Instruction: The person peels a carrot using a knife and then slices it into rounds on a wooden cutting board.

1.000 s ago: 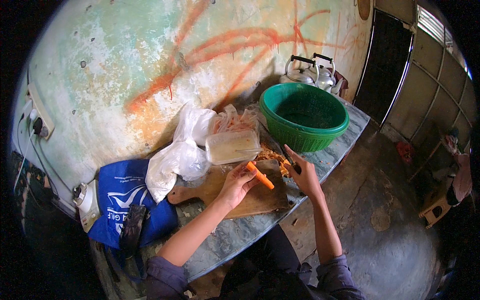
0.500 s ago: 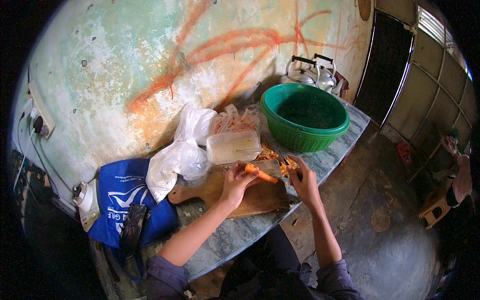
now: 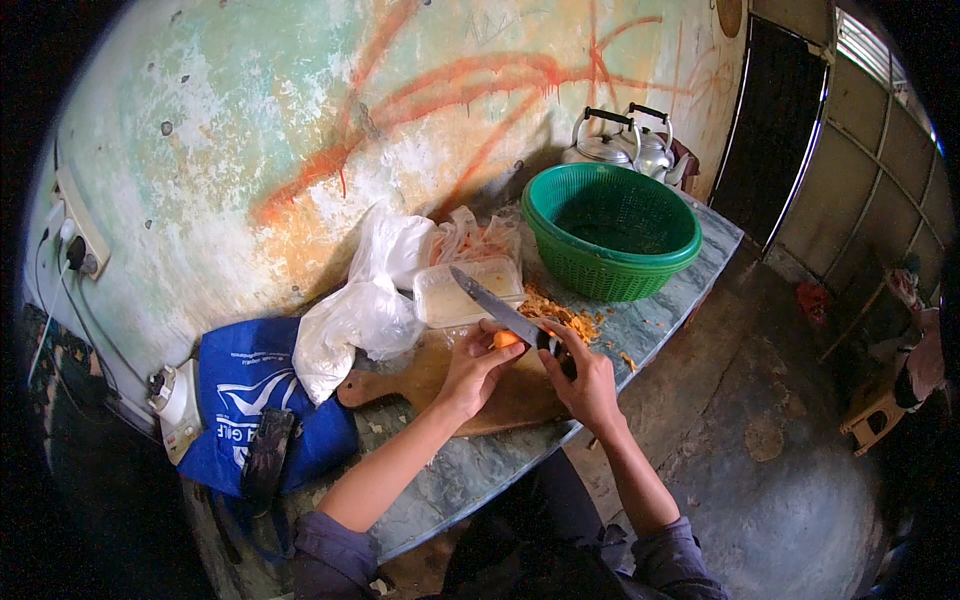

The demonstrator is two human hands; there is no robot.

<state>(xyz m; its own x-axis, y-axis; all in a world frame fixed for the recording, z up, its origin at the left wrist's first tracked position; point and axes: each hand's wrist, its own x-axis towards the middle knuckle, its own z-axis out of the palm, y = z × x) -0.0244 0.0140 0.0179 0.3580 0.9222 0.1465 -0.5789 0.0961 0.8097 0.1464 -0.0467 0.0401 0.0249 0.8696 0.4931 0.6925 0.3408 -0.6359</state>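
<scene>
Left hand point(image 3: 474, 372) pinches a carrot point(image 3: 507, 340), right hand point(image 3: 586, 382) grips a knife point(image 3: 492, 304); beyond them, a clear bag point(image 3: 463, 222) holds orange bits point(image 3: 476, 244).

A grey, marble-patterned tabletop point(image 3: 470, 475) slants through the middle of the frame toward the upper right. At centre lies a wooden cutting board point(image 3: 415, 380), with orange peelings point(image 3: 560, 315) heaped beyond it (a few scraps stray rightward). Right of centre stands a green basket point(image 3: 610, 272); a clear plastic tub point(image 3: 440, 302) sits left of it.
</scene>
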